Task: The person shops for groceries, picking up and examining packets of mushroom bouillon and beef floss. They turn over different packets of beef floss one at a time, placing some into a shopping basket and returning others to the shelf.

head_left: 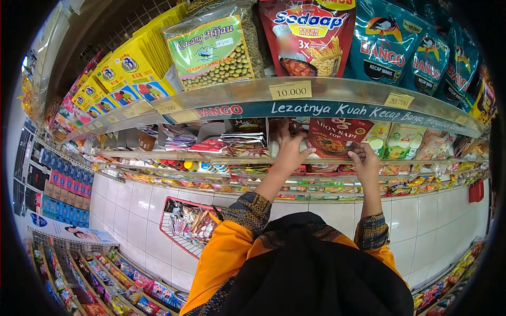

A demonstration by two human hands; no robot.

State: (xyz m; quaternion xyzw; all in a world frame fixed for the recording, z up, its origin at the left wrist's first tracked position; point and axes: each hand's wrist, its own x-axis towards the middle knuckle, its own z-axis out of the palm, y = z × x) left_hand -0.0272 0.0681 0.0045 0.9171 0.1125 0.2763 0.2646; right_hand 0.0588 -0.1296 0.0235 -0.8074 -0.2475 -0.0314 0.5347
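A dark red pack of abon sapi stands on the second shelf, just under the printed shelf banner. My right hand pinches its lower right corner between thumb and fingers. To the left of that pack, my left hand reaches in with fingers stretched out, against a brown pack partly covered by the fingers. Its thumb lies near the red pack's lower left corner. White and green pouches stand to the right of my right hand.
Above, a shelf edge with price tags carries a kacang hijau bag, a red Sedaap pouch and teal Bango pouches. A red-rimmed basket of goods stands on the tiled floor to my left. Stocked shelves lie behind.
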